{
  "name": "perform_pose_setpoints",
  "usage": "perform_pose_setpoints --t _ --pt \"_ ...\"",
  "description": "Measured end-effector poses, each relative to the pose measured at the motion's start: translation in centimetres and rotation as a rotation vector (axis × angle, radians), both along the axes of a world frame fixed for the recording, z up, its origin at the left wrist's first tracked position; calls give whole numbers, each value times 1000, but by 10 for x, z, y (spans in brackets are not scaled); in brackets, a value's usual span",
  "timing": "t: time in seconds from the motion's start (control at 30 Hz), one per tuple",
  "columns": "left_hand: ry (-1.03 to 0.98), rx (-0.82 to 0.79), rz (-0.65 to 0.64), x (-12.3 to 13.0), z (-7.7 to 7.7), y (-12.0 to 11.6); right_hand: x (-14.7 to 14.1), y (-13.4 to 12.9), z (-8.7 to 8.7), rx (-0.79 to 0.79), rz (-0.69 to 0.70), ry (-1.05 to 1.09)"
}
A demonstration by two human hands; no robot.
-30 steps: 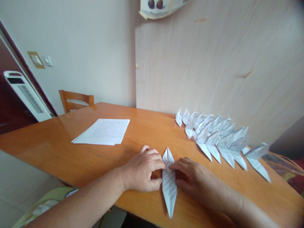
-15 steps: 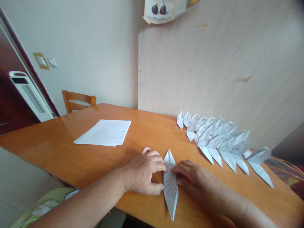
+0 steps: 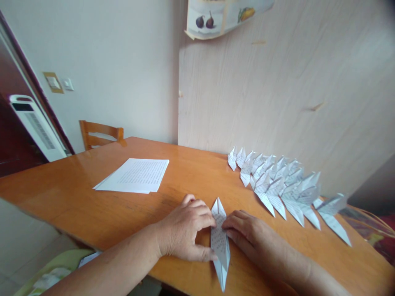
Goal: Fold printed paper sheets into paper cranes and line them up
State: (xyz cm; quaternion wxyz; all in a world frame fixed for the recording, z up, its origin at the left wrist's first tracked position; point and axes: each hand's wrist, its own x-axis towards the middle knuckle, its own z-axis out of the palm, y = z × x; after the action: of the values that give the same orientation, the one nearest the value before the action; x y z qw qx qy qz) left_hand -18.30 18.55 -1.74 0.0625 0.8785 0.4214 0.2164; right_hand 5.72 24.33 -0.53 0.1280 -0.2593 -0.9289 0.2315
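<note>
A long, narrow folded paper [image 3: 219,236] with printed writing and a point at each end lies on the table before me. An upper flap of it stands slightly apart from the lower point. My left hand [image 3: 188,230] grips its left side, the fingers at the upper edge and the thumb on the lower left edge by the flap. From the other side, my right hand [image 3: 249,232] pinches the right edge near the middle, fingers and thumb close together. The fingers partly cover both edges.
Several folded paper pieces [image 3: 277,181] stand in rows at the right on the wooden table [image 3: 123,218]. To the left lies a stack of printed sheets [image 3: 138,174]. A wooden chair [image 3: 101,133] is behind the table, and a light panel wall [image 3: 262,94] rises at the back.
My left thumb has shifted right onto the folded paper's edge. The upper flap's tip has come away from the lower point. My right hand stays at the right edge.
</note>
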Motion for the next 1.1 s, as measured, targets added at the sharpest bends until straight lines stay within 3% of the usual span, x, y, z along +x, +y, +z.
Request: perform_pose_setpoints --t 0.23,0.5,1.1 --pt "17 -2 31 1 1 -2 -1 -2 2 -36 -14 31" --pt "11 10 43 3 -2 1 -6 -4 -10 45 -38 39" --pt "9 -20 160 9 -4 4 -9 1 -21 -1 -169 76"
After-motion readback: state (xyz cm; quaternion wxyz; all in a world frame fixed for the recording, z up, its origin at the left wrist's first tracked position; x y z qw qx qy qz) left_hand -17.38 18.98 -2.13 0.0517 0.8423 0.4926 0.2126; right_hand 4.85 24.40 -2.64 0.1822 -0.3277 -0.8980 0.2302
